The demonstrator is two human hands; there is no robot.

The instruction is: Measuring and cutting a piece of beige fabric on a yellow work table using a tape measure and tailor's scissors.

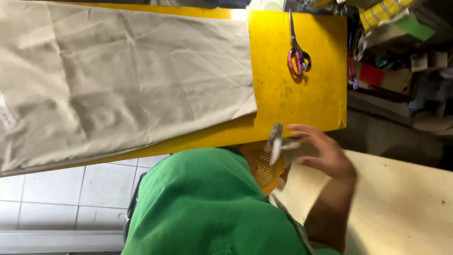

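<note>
Yellow and scuffed, the desk (302, 94) fills the upper middle of the head view, with pale floor tiles (71, 189) showing below its edge and cluttered shelves (401, 61) of boxes off to the right. Most of its top is covered by a large sheet of beige cloth (122, 80), creased and lying flat, one corner reaching toward the bare yellow part. On that bare part, well apart from the hand, lies a pair of scissors (297, 52) with pink and dark handles, blades shut. Just past the near edge of the desk, one hand (325, 153), blurred, has its fingers (302, 130) curled around a small grey metal tool (276, 141); which hand it is cannot be told. The tool sits above an orange mesh object (262, 167). A green shirt (207, 208) fills the lower middle, and a pale wooden board (406, 203) lies at lower right.
</note>
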